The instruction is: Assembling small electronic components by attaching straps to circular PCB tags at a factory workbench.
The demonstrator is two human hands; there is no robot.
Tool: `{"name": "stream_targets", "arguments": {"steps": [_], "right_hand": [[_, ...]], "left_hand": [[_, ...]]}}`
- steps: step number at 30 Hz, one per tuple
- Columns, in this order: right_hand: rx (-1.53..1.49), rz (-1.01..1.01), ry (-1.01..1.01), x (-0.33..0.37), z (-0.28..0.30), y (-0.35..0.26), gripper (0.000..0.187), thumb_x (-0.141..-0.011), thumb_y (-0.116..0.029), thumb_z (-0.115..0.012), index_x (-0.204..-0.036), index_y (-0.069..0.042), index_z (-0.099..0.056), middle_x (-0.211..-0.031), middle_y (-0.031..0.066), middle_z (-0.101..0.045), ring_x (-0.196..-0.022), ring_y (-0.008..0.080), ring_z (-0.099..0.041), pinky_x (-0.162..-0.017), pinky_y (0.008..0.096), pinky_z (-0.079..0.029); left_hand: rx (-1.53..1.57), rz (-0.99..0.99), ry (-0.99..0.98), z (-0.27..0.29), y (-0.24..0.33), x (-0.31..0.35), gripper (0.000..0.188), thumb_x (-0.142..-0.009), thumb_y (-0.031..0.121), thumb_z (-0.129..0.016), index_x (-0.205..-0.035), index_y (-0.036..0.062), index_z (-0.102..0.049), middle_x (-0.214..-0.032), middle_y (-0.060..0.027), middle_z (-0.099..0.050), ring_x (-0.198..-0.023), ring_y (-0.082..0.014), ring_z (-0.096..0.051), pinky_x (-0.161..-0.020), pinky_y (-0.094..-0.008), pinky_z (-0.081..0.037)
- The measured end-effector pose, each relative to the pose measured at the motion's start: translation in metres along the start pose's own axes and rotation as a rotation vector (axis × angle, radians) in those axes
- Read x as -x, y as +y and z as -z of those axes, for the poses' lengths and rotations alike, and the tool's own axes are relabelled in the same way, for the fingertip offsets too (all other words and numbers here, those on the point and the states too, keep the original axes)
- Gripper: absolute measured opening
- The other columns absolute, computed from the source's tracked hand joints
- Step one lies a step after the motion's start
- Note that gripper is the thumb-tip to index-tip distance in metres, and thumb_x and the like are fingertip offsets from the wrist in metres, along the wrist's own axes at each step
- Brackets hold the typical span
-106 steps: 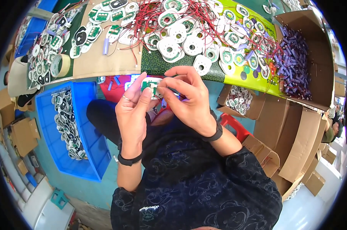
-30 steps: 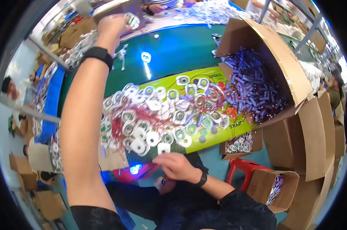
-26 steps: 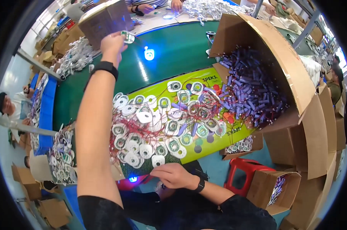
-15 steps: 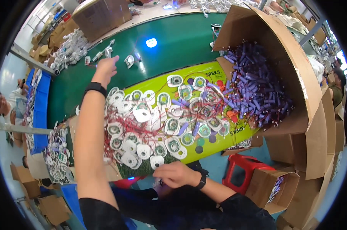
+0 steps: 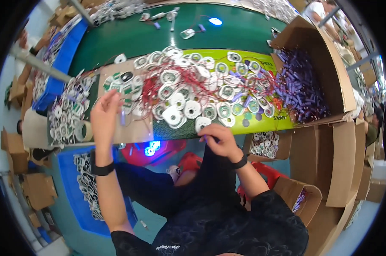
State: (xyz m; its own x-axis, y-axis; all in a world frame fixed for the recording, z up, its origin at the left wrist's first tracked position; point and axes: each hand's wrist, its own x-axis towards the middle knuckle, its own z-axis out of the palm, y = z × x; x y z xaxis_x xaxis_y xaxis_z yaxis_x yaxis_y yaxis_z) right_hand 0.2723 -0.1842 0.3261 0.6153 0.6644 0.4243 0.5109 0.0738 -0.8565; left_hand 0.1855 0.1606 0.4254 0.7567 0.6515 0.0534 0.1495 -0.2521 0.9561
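Note:
My left hand (image 5: 106,114) is over the beige cardboard at the left of the bench, fingertips drawn together. What they pinch, if anything, I cannot make out. Right beside it are small green circuit boards (image 5: 112,80) and a purple cylindrical cell (image 5: 123,117); whether the cell hangs from the hand or lies down is unclear. At the bench's front edge my right hand (image 5: 220,140) is curled, its fingertips against or just beside a white round housing (image 5: 202,123). Its grip is hidden. Between and beyond both hands spreads a heap of white housings (image 5: 192,109) with red wires.
A large cardboard box (image 5: 336,64) of purple cells (image 5: 301,85) stands at the right. Across the back runs a green belt (image 5: 129,38) with a lit blue-white unit (image 5: 215,21). Blue bins (image 5: 75,42) stand at left, a tape roll (image 5: 83,131) nearer, red stools below.
My left hand has come back from over the green belt to the near left of the bench. The right hand stays curled at the front edge. The view has tilted downward.

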Motion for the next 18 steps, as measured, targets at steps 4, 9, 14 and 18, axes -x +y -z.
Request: {"name": "stream_targets", "arguments": {"steps": [4,9,14,18], "right_hand": [[-0.096,-0.169,0.046,0.003,-0.006,-0.001,0.021,-0.085,0.008,-0.055,-0.098,0.0,-0.07,-0.086,0.0098,-0.069,-0.075,0.018,-0.071,-0.069,0.0284,-0.054],[-0.13,-0.22,0.066,0.004,-0.011,0.002,0.021,-0.089,0.008,-0.052,-0.099,0.001,-0.069,-0.094,0.0111,-0.068,-0.076,0.0182,-0.071,-0.071,0.0276,-0.055],[-0.081,-0.228,0.035,0.002,-0.014,0.006,0.02,-0.089,0.008,-0.052,-0.099,0.002,-0.069,-0.093,0.0108,-0.068,-0.075,0.0182,-0.072,-0.07,0.0275,-0.055],[-0.073,-0.237,0.06,0.005,-0.011,0.007,0.021,-0.087,0.008,-0.052,-0.099,0.001,-0.069,-0.093,0.0105,-0.068,-0.075,0.0176,-0.071,-0.069,0.0271,-0.054]], "left_hand": [[-0.186,0.032,0.121,0.013,-0.067,0.037,0.033,-0.097,0.019,-0.065,-0.121,-0.0033,-0.065,-0.102,-0.0114,-0.073,-0.087,-0.0136,-0.069,-0.077,-0.0274,-0.054],[-0.413,-0.146,0.284,0.017,-0.086,0.024,0.027,-0.094,0.019,-0.066,-0.114,0.001,-0.069,-0.101,-0.0111,-0.071,-0.077,-0.0193,-0.068,-0.07,-0.0323,-0.052],[-0.779,-0.362,0.269,0.019,-0.087,-0.027,0.026,-0.087,0.022,-0.07,-0.107,0.0053,-0.072,-0.104,-0.0137,-0.067,-0.097,-0.0326,-0.062,-0.085,-0.0427,-0.05],[-0.826,-0.463,0.291,0.013,-0.08,-0.068,0.03,-0.084,0.027,-0.074,-0.106,0.0063,-0.073,-0.11,-0.0125,-0.067,-0.105,-0.0347,-0.059,-0.092,-0.0428,-0.048]]}}
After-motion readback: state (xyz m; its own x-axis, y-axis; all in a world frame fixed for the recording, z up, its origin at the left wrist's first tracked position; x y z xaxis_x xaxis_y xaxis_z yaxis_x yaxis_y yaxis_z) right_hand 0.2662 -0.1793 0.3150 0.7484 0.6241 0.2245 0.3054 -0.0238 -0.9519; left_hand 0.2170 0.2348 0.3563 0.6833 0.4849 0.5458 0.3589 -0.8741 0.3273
